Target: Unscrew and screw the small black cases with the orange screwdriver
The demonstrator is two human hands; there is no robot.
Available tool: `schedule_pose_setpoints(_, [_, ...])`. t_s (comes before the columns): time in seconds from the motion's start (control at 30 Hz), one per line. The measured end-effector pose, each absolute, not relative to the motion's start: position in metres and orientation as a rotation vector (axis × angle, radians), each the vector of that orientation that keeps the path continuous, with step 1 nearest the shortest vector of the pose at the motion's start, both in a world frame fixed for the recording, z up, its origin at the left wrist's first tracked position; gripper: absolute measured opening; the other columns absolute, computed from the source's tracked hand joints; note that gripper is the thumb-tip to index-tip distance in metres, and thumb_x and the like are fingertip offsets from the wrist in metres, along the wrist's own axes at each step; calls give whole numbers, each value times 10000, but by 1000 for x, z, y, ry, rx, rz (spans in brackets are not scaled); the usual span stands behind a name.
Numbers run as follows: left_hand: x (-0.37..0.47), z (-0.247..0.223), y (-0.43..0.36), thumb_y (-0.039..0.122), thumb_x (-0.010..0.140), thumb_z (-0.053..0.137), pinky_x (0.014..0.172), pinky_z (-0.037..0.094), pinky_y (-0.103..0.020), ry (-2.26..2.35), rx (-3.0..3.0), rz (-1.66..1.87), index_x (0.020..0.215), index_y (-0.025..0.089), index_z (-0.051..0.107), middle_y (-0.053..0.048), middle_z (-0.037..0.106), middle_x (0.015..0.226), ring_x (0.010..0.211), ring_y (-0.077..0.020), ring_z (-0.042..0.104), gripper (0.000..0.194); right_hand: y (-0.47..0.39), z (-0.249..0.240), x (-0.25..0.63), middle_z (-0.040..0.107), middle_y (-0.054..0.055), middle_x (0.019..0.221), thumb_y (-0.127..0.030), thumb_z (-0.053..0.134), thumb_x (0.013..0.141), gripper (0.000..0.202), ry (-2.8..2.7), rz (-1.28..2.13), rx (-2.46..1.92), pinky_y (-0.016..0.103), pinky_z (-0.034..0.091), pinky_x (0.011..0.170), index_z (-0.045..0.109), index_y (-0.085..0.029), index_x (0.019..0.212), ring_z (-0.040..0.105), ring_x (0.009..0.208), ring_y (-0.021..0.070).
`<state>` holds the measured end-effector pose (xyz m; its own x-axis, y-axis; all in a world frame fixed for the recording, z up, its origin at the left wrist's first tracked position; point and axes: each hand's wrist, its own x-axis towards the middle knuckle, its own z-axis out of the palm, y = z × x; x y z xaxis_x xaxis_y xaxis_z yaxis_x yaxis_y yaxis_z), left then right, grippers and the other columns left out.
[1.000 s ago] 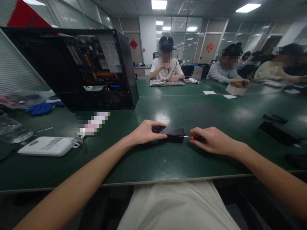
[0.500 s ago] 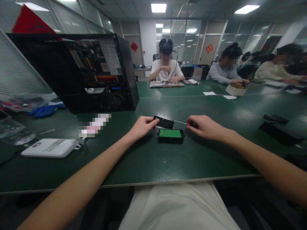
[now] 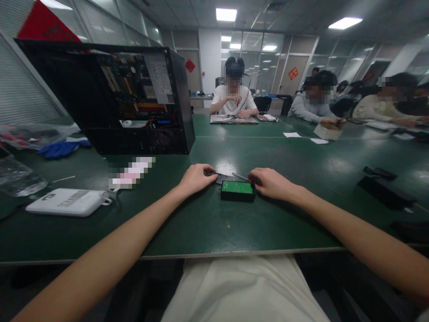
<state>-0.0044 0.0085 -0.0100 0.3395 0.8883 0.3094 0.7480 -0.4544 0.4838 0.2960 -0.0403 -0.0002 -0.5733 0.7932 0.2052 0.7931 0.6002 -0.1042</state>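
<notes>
My left hand (image 3: 198,180) pinches the left end of a flat black cover (image 3: 224,179), which lies low behind a black box. Inside the open box (image 3: 237,197) a green circuit board (image 3: 237,187) faces up. My right hand (image 3: 271,182) is closed round the handle of a screwdriver at the box's right back corner. The thin metal shaft (image 3: 240,176) points left, above the cover. Part of the cover is hidden behind the box, and the handle is mostly covered by my fingers.
An open black computer case (image 3: 181,103) stands at the back left. A white power bank (image 3: 69,202) with a cable, a blue glove (image 3: 62,150) and a plastic bottle (image 3: 20,174) lie left. Black parts (image 3: 385,190) lie right. People sit across the green table (image 3: 201,232).
The black cover has gone from raised and tilted to low behind the box. My right hand has moved left with the screwdriver, up to the box's corner.
</notes>
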Motion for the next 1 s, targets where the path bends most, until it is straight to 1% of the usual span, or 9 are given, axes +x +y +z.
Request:
schedule_pose_setpoints(0.1, [-7,-13,11,416,838,717,858,539,-350,1458,2444,777,985,198,826,-101,785,1054,952,-277,714,284,-41,-2,296,694,123,1088,-166,557,938,201,-2581,-9,-1306,313,480,823,695,-145,1083,654,938,215])
schedule_pose_setpoints(0.27, [-8,-13,11,387,894,653,867,533,-359,1391,2512,872,1026,180,811,-104,779,1066,923,-264,705,292,-47,5,300,690,140,1152,-322,410,1076,334,-2444,39,-1098,394,496,953,684,-158,1174,642,1056,239])
schedule_pose_setpoints(0.33, [-7,-11,9,364,910,629,859,530,-353,1353,2521,889,1023,178,806,-96,789,1050,904,-255,710,281,-53,8,299,678,144,1229,-399,465,1064,372,-2433,103,-976,430,495,1000,615,-170,1316,623,1134,254])
schedule_pose_setpoints(0.4, [-5,-10,7,340,920,607,838,530,-341,1337,2512,889,1007,180,805,-87,799,1018,881,-245,717,269,-60,8,294,646,158,1315,-491,593,1000,547,-2469,143,-908,459,500,1018,516,-181,1445,608,1185,276])
schedule_pose_setpoints(0.5, [-4,-7,4,317,914,596,808,527,-331,1357,2507,911,970,184,806,-84,801,980,879,-244,720,254,-68,4,281,620,178,1374,-550,678,935,719,-2554,147,-872,493,494,1050,453,-178,1508,596,1226,308])
schedule_pose_setpoints(0.67, [-6,-5,5,295,900,603,807,520,-338,1381,2535,963,930,179,804,-94,787,959,870,-248,707,234,-72,-3,271,643,153,1356,-403,581,1015,494,-2555,195,-840,465,500,1069,511,-208,1463,614,1230,280])
schedule_pose_setpoints(0.87, [-8,-4,6,294,897,617,769,494,-337,1359,2507,973,914,176,798,-90,779,942,827,-245,690,217,-70,18,292,695,82,1312,-381,666,967,417,-2332,167,-964,380,523,1044,605,-240,1355,664,1178,236])
schedule_pose_setpoints(0.93, [-7,-4,4,295,901,619,768,487,-348,1348,2505,968,918,168,796,-98,777,951,832,-254,686,218,-65,32,311,684,106,1340,-382,648,978,413,-2212,96,-1091,397,515,1056,605,-227,1358,658,1197,258])
schedule_pose_setpoints(1.0, [-7,-3,3,293,909,613,772,484,-357,1339,2506,961,931,156,795,-107,775,960,843,-263,686,229,-57,48,338,653,194,1364,-397,605,999,437,-2107,31,-1183,490,481,1082,596,-161,1367,630,1231,328])
